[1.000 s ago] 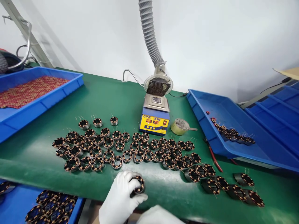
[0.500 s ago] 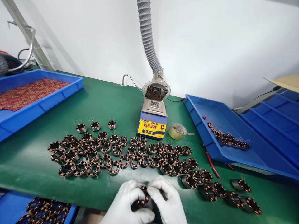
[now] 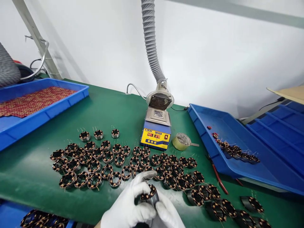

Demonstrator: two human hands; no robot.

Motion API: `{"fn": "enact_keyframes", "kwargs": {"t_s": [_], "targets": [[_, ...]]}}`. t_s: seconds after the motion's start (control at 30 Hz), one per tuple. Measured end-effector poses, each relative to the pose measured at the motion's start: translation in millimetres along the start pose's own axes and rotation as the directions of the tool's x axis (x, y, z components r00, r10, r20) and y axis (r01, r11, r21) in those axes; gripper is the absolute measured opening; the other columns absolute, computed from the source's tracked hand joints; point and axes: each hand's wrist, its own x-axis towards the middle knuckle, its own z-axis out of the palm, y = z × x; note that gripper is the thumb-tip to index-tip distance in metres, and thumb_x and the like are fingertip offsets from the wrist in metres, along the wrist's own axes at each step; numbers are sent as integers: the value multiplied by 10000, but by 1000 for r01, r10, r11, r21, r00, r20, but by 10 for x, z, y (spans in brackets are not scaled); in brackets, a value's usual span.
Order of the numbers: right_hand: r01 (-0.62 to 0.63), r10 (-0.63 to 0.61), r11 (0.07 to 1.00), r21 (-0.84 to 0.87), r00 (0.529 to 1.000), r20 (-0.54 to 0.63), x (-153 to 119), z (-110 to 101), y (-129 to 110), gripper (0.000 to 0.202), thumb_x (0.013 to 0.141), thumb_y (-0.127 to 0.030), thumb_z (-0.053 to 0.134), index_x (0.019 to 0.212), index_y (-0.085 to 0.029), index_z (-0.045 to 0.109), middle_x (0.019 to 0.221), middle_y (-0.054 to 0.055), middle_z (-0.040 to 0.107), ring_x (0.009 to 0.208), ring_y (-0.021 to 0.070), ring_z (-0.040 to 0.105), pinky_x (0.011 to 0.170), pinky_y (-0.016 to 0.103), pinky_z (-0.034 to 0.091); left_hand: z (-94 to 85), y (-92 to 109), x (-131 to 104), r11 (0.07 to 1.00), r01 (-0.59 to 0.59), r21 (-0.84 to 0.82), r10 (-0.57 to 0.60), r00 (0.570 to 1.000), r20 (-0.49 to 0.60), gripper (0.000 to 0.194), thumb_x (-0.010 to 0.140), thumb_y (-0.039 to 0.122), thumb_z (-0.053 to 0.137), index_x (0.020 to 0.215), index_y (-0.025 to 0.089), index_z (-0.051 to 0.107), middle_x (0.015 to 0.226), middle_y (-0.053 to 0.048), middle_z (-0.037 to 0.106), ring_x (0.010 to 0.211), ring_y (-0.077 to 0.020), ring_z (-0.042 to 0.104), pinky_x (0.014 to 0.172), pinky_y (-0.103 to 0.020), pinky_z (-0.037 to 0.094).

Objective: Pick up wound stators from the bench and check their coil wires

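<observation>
**At the near edge of the desk: one stator gripped in two gloved hands**

At the near edge of the green-matted desk (image 3: 35, 171), roughly mid-width, a small black ring-shaped stator with copper-coloured windings (image 3: 149, 195), gripped between both white-gloved hands. Left hand (image 3: 129, 205) curled around the stator from the left, index finger stretched over its top. Right hand (image 3: 166, 213) pressed against it from below and the right, fingers closed on the black outer wall. Stator lifted just clear of the mat, winding face tilted upward.

Just beyond the hands, a spread of matching black-and-copper wound stators (image 3: 106, 158) laid out in loose rows across the middle of the desk, most touching their neighbours, thin wire ends sticking up. More of the same trailing toward the near right corner (image 3: 225, 205).

Behind the rows, toward the far edge, a blue-and-yellow solder pot with a red digital readout (image 3: 155, 134), a round fan grille and a grey ribbed extraction hose (image 3: 149, 38) rising above it. Just right of the pot, a small round yellowish tin (image 3: 180, 141). At the right edge, a tilted blue plastic tray (image 3: 206, 133) with a few stators in it, red-handled cutters (image 3: 217, 174) lying beside its near rim. At the far left corner, a blue tray of reddish parts (image 3: 59, 104). Below the near left corner, another blue bin of stators (image 3: 42, 221), only partly in view.
</observation>
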Motion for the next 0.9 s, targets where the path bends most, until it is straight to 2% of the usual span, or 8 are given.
{"fn": "enact_keyframes", "kwargs": {"t_s": [0.03, 0.13, 0.23, 0.3, 0.4, 0.6, 0.77, 0.9], "targets": [[-15, 15, 998, 69, 1000, -5, 2, 25, 20, 420, 663, -491, 734, 975, -220, 661, 889, 75, 653, 848, 233, 619, 768, 385, 507, 4, 27, 14, 996, -21, 87, 26, 998, -55, 203, 762, 436, 631, 884, 275, 608, 1308, -60, 483, 1210, -294, 433, 969, -472, 404], [14, -1, 984, 179, 997, -72, 16, 47, 0, 384, 699, -438, 721, 1011, -231, 637, 935, 79, 650, 828, 225, 626, 716, 376, 529, 20, 100, 18, 856, -176, 486, 276, 951, -141, 647, 628, 114, 626, 1224, 291, 448, 1289, -56, 509, 1176, -236, 476, 953, -373, 449], [36, -19, 978, 203, 996, -83, 21, 24, -30, 316, 701, -405, 730, 954, -235, 643, 936, 58, 645, 811, 189, 617, 698, 324, 534, 8, 154, 38, 688, -319, 652, 452, 891, -41, 408, 846, 302, 629, 1215, 264, 459, 1140, -38, 614, 1043, -198, 568, 871, -289, 490], [49, -27, 974, 220, 994, -101, 16, 9, -15, 286, 690, -346, 756, 927, -224, 652, 915, 37, 640, 807, 152, 612, 711, 271, 528, -12, 176, 81, 719, -350, 601, 473, 879, -54, 252, 972, 477, 422, 1097, 287, 529, 1055, 8, 650, 969, -151, 598, 845, -245, 475], [9, 11, 977, 213, 995, -94, 7, -5, 31, 407, 641, -320, 806, 995, -197, 646, 892, 37, 647, 763, 136, 630, 701, 257, 528, -48, 204, 154, 834, -359, 420, 446, 885, -130, 271, 1002, 431, 378, 892, 274, 571, 894, 59, 666, 877, -118, 604, 837, -222, 440], [-52, 58, 962, 268, 998, -17, -36, -16, -5, 463, 592, -343, 840, 998, -209, 664, 845, 51, 693, 711, 138, 667, 671, 236, 526, -132, 318, 160, 997, -79, 18, 78, 885, -459, 172, 866, 324, 535, 752, 256, 644, 800, 23, 656, 758, -152, 622, 666, -193, 515], [16, 4, 969, 248, 997, -81, -76, 63, -39, 436, 646, -350, 804, 1032, -203, 666, 891, 62, 704, 733, 142, 661, 675, 251, 542, -11, 299, 107, 999, 37, 12, -34, 981, -193, 330, 613, 190, 565, 861, 360, 701, 969, 52, 678, 922, -170, 626, 833, -236, 500], [20, -4, 979, 201, 997, -77, -35, 123, 8, 471, 633, -377, 805, 1043, -200, 657, 976, 89, 692, 788, 171, 654, 703, 299, 542, 94, 251, 141, 975, -120, -187, 70, 964, -257, 200, 659, 165, 584, 728, 303, 710, 805, 26, 688, 855, -171, 634, 790, -228, 514]]}}
